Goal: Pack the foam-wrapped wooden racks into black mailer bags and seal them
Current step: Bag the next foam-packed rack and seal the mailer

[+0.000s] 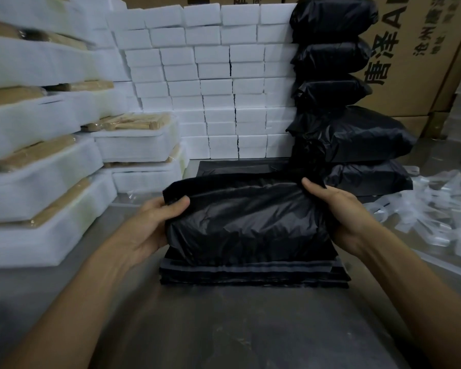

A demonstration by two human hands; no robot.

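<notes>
Midway through, judging by the piles. Filled black plastic mailer bag (248, 219) held at centre, above a flat stack of empty black mailer bags (253, 272) on the grey table (224, 336). Left hand (155, 222) gripping the left end, thumb on top, fingers curled underneath. Right hand (336, 209) pinching the bag's loose flap at the far right corner; flap looks not yet stuck down, so sealing probably remains. Done: a column of filled black bags (338, 102) stacked far right. Left to do: many white foam-wrapped wooden racks (37, 161) piled on the left. White foam blocks (218, 75) walled up behind.
</notes>
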